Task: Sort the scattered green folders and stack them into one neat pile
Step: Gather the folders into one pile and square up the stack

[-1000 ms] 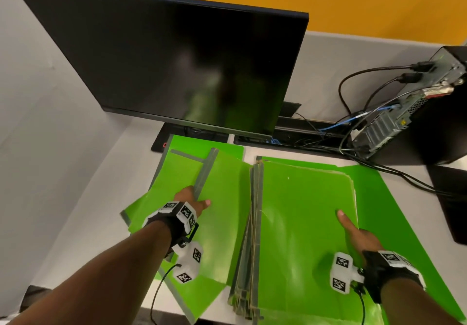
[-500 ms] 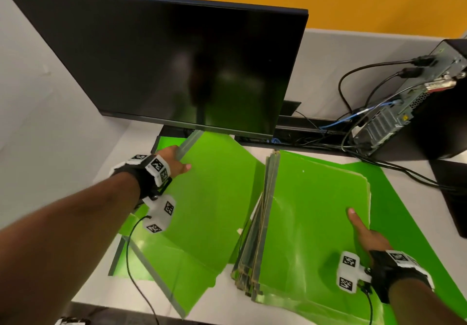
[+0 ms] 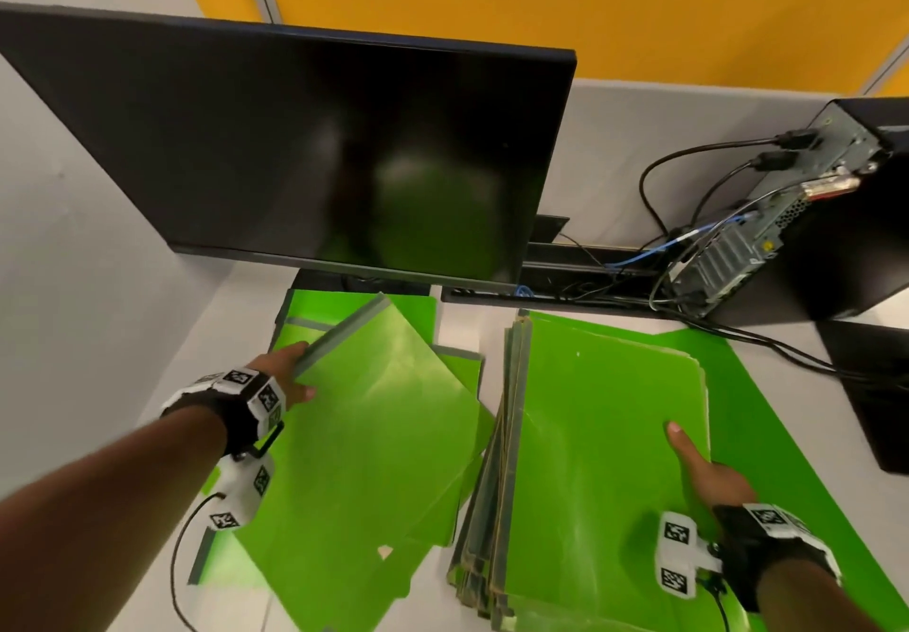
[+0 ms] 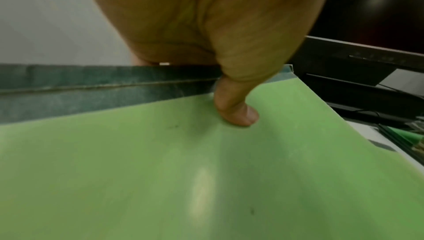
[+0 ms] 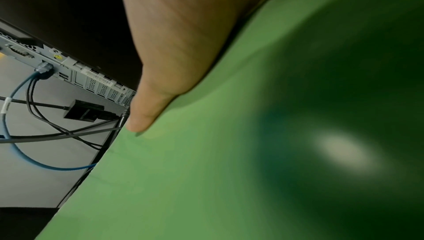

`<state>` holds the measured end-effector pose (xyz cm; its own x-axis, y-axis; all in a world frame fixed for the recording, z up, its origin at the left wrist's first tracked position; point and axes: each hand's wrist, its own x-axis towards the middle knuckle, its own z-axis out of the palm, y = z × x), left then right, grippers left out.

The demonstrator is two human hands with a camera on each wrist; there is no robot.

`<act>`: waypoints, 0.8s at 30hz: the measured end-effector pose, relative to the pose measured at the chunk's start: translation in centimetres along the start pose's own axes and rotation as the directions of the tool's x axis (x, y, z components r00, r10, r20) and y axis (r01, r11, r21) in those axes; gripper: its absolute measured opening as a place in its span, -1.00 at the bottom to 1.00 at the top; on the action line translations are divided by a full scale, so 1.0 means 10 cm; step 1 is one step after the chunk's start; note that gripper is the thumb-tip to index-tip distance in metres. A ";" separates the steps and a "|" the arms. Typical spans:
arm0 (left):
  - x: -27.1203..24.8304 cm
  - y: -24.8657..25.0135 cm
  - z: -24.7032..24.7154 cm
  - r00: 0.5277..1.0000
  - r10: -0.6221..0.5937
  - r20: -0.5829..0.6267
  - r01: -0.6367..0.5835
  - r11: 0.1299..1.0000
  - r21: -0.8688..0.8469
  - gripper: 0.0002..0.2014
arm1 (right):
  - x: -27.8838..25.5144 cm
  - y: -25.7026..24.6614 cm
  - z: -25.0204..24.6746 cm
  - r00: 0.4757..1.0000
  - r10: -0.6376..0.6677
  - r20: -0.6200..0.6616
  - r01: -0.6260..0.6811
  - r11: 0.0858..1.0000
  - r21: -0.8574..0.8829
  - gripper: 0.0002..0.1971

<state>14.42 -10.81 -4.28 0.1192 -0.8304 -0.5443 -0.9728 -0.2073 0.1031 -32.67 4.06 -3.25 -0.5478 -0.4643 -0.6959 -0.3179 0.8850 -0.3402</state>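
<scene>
My left hand [image 3: 290,375] grips a green folder [image 3: 374,434] by its grey spine and holds it raised and tilted over the left heap. In the left wrist view the thumb [image 4: 236,111] presses on the folder's face [image 4: 206,171] beside the spine [image 4: 91,87]. More loose green folders [image 3: 315,307] lie under it. To the right stands the folder pile [image 3: 590,434], its spines fanned on the left side. My right hand [image 3: 703,469] holds the pile's right edge, thumb [image 5: 146,113] on top, fingers hidden below. One flat green folder [image 3: 767,410] lies under the pile.
A black monitor [image 3: 319,149] overhangs the back of the grey desk [image 3: 123,336]. A computer case [image 3: 811,218] with trailing cables [image 3: 688,287] stands at the back right, and a black slab [image 3: 875,385] lies at the right edge.
My left hand picked a folder off the left heap by its spine, raised it toward the monitor, and now carries it tilted toward the pile. The right hand stayed on the pile's edge.
</scene>
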 end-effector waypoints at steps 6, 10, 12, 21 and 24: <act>0.18 0.20 -0.31 0.988 0.149 0.036 -0.153 0.972 0.180 -0.25 | -0.03 -0.03 0.00 1.000 0.022 -0.004 -0.022 0.999 0.031 0.30; 0.29 0.47 -0.38 0.973 0.220 0.075 -0.233 0.931 0.282 -0.33 | 0.10 -0.05 0.00 0.999 0.026 -0.030 -0.025 0.999 0.028 0.52; 0.35 0.62 -0.34 0.960 0.276 0.048 -0.278 0.915 0.293 -0.45 | 0.13 -0.10 -0.02 0.999 0.024 -0.023 -0.023 0.999 0.026 0.58; 0.45 0.87 -0.01 0.938 0.345 0.035 -0.337 0.883 0.326 -0.21 | 0.20 -0.09 -0.03 0.999 0.032 -0.030 -0.030 0.998 0.052 0.41; 0.42 0.88 -0.02 0.937 0.335 0.100 -0.346 0.849 0.398 -0.16 | 0.20 -0.09 -0.03 0.999 0.043 -0.028 -0.040 0.993 0.110 0.21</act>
<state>6.41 -16.26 -5.47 -0.2339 -0.7960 -0.5583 -0.9467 0.3174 -0.0559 -33.74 2.33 -4.15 -0.5821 -0.4267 -0.6922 -0.2092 0.9012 -0.3797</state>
